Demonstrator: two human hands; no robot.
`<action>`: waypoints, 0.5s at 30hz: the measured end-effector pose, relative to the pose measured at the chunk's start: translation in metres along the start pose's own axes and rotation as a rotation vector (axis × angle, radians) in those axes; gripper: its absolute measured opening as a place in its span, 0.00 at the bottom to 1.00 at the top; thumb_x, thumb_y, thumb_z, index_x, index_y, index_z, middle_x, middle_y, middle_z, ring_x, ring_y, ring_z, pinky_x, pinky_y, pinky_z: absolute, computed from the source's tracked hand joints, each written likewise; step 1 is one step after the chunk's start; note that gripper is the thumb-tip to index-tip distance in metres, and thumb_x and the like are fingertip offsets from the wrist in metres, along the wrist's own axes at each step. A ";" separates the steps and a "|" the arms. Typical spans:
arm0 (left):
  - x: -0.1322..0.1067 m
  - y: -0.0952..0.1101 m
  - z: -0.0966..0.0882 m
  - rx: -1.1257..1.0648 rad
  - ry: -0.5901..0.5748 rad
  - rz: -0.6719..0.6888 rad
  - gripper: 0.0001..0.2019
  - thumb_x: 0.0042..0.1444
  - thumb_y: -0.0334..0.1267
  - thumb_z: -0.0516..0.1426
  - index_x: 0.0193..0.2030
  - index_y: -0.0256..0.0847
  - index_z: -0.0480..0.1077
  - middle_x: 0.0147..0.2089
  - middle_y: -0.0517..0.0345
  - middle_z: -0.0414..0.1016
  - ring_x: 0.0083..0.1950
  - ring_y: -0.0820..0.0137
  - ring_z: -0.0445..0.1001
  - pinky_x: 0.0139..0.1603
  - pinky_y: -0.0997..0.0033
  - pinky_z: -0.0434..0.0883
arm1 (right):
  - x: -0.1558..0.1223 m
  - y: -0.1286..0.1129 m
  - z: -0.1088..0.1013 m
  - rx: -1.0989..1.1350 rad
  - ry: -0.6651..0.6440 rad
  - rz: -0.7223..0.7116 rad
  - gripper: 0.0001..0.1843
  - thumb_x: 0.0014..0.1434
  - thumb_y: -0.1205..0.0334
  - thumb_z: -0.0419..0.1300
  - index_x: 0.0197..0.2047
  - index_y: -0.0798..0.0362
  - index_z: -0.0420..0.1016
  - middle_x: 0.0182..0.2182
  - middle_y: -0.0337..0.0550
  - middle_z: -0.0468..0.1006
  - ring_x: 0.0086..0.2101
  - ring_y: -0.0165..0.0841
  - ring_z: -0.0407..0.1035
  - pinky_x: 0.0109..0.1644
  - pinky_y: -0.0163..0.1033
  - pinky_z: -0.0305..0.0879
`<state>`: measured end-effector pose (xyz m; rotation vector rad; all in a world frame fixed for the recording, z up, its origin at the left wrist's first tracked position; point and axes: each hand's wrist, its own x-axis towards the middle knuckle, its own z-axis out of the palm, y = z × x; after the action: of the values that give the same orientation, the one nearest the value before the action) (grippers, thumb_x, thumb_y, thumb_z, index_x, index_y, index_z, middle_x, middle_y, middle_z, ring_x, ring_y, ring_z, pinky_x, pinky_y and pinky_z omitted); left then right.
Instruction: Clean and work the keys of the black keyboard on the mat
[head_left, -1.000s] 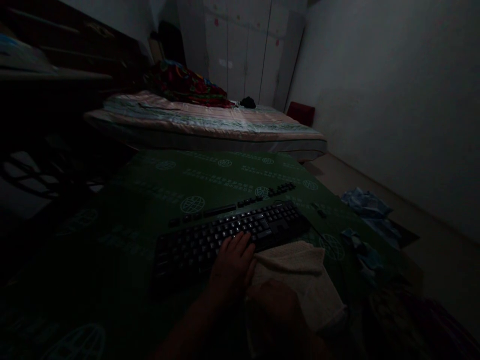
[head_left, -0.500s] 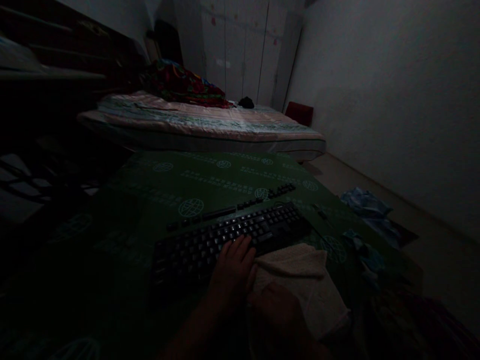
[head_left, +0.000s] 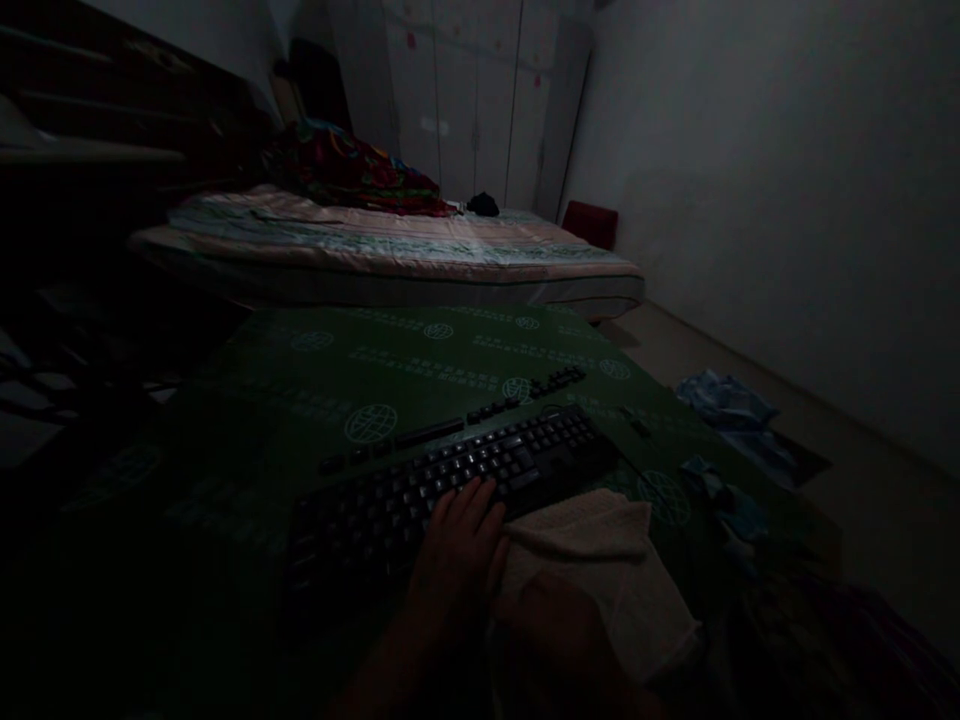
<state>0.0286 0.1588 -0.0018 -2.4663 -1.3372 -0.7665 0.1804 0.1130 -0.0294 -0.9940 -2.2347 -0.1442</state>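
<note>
Keyboard of black plastic point(head_left: 442, 472), on green printed tabletop point(head_left: 480, 350): left hand point(head_left: 459, 545), outstretched over its near edge, seemingly steadies it; right hand point(head_left: 555, 615) curls at beige cloth point(head_left: 609, 565), grip indiscernible; continuing calls for steadiness.

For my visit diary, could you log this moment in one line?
left hand: on keyboard | right hand: over beige cloth | loose keys: beyond keyboard

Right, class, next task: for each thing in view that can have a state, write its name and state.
Keyboard: lying flat
Loose keys: off the keyboard, lined up beyond it
Cloth: partly folded over
Left hand: open, fingers on the keyboard's near side
Right hand: curled at the cloth; grip unclear
Blanket: heaped
Wardrobe doors: apparently shut
</note>
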 end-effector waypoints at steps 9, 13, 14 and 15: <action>-0.006 -0.006 0.002 0.048 0.033 0.048 0.13 0.61 0.35 0.50 0.49 0.39 0.71 0.58 0.47 0.70 0.58 0.57 0.68 0.55 0.52 0.66 | 0.035 0.052 -0.057 -0.020 -0.033 0.070 0.11 0.63 0.65 0.51 0.36 0.49 0.75 0.24 0.41 0.75 0.26 0.31 0.68 0.30 0.33 0.62; -0.009 -0.009 0.004 0.077 0.040 0.065 0.13 0.61 0.36 0.50 0.50 0.39 0.70 0.58 0.46 0.70 0.58 0.56 0.68 0.55 0.52 0.66 | 0.067 0.093 -0.076 0.010 0.026 0.077 0.13 0.64 0.66 0.49 0.37 0.51 0.75 0.27 0.43 0.76 0.28 0.30 0.69 0.33 0.33 0.63; -0.009 -0.010 0.004 0.087 0.041 0.072 0.13 0.61 0.35 0.50 0.50 0.39 0.70 0.59 0.46 0.69 0.59 0.57 0.67 0.55 0.53 0.66 | 0.076 0.105 -0.076 -0.005 0.036 0.085 0.13 0.64 0.65 0.49 0.36 0.52 0.75 0.28 0.43 0.76 0.29 0.31 0.69 0.33 0.34 0.63; -0.010 -0.010 0.004 0.097 0.044 0.080 0.14 0.61 0.35 0.50 0.51 0.39 0.70 0.59 0.47 0.69 0.59 0.57 0.67 0.55 0.53 0.66 | 0.085 0.117 -0.073 -0.015 0.047 0.090 0.13 0.64 0.65 0.49 0.36 0.52 0.75 0.29 0.44 0.76 0.30 0.32 0.69 0.34 0.34 0.63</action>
<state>0.0173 0.1590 -0.0107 -2.3976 -1.2229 -0.7162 0.2603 0.2217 0.0607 -1.0869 -2.1450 -0.1430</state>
